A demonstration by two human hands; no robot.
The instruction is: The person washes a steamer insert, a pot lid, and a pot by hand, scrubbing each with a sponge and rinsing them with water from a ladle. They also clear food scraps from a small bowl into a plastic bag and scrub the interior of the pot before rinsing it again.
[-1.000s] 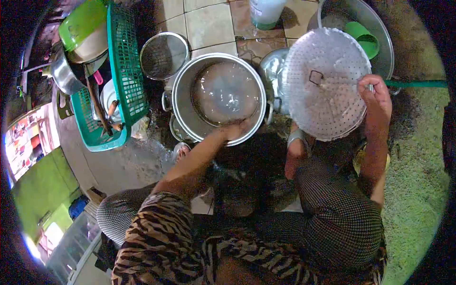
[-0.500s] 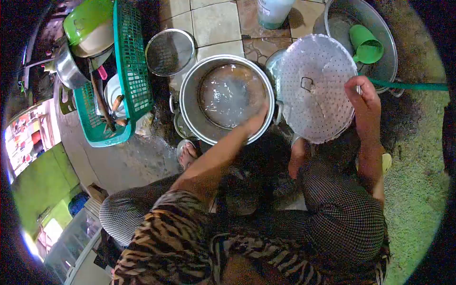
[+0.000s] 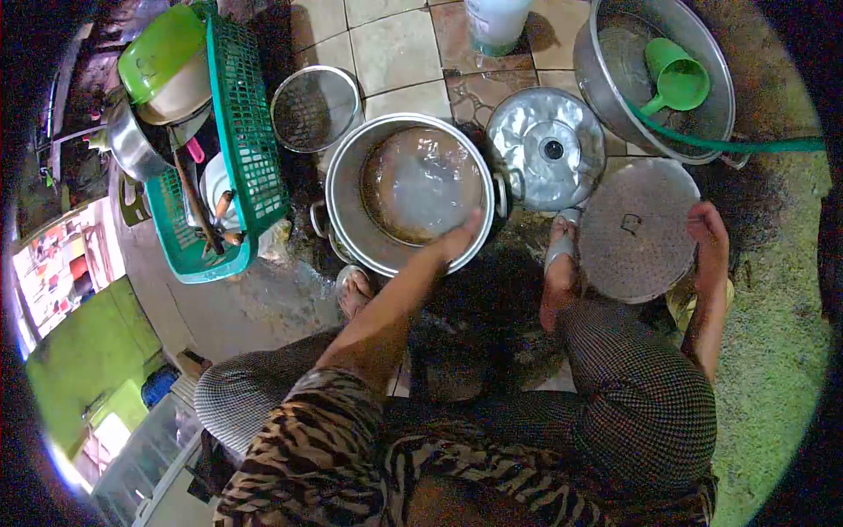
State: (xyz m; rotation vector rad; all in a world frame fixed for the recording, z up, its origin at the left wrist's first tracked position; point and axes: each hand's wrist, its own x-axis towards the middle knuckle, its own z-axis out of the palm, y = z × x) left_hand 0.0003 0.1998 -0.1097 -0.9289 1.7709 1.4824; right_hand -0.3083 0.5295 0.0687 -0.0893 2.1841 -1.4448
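My left hand [image 3: 462, 239] reaches over the near right rim of a large metal pot [image 3: 341, 180] holding cloudy water. Its fingers are blurred against the inner wall, so their grip does not show. My right hand [image 3: 709, 230] grips the right edge of a round perforated steamer plate [image 3: 637, 255] with a small wire handle in its middle. The plate is held low beside my right foot. Between pot and plate lies a domed metal lid [image 3: 527, 162] with a dark knob.
A round mesh strainer [image 3: 314, 110] lies left of the pot, beside a green plastic basket [image 3: 250, 114] of dishes. At the upper right, a metal basin [image 3: 615, 75] holds a green dipper [image 3: 680, 83], with a green hose [image 3: 755, 146] across its rim. A whitish container [image 3: 497, 25] stands at the top.
My right hand has lowered the steamer plate toward me and to the right, uncovering the lid. My left hand remains at the pot's near right side, shifted slightly.
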